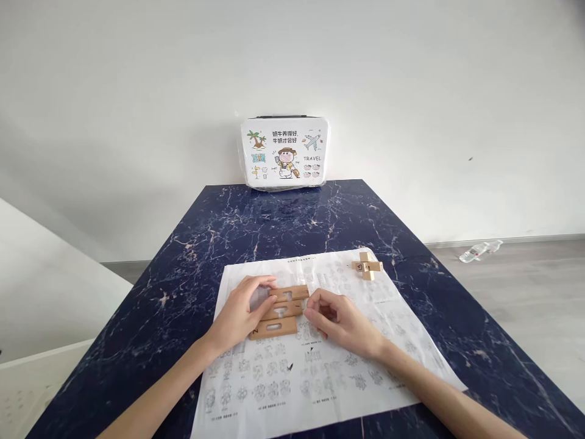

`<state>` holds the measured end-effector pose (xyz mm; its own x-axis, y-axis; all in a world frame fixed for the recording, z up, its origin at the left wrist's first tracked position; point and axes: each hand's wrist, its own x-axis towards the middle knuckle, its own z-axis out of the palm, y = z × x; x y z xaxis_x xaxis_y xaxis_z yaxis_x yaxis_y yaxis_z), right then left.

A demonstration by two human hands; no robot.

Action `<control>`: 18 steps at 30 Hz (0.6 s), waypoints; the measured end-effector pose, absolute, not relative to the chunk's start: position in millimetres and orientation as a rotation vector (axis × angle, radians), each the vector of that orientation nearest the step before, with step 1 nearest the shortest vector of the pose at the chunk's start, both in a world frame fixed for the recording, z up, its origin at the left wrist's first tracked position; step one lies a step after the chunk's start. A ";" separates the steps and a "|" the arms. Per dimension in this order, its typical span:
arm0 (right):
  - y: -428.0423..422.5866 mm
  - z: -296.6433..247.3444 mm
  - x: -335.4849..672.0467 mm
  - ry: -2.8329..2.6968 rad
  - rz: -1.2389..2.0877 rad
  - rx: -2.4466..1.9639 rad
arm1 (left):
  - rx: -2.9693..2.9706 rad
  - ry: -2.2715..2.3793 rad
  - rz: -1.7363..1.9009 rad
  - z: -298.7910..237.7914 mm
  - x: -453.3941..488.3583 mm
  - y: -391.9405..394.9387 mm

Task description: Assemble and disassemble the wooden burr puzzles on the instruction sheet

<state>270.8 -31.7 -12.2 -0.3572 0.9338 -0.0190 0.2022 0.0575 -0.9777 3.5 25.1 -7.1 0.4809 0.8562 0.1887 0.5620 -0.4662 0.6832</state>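
The half-open left hand [236,310] touches slotted wooden puzzle pieces [292,310]. The right hand [343,320] curls close; can't tell if it's holding any.

Bare left hand [237,314] hid part of middle slotted tan wooden block [294,307]; white paper sheet [297,417] bore print [272,405] too small to read; blue marbled tabletop [132,366] got cropped below

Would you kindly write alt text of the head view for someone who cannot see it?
A person's left hand touches three wooden pieces with openings, the right hand beside their right ends, over a printed sheet on a dark blue table. A wooden cross sits farther right; a white cartoon case stands behind.
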 end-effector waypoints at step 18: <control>-42.6 -25.3 256.5 -2.213 0.575 -1.053 | 2.190 1.287 0.805 -4.9 6.1 19.9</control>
<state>256.5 -42.6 -25.3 -0.4945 0.7994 0.3412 0.5324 0.5888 -0.6081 6.1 19.9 -4.9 0.3872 0.8883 0.2471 0.6113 -0.4480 0.6524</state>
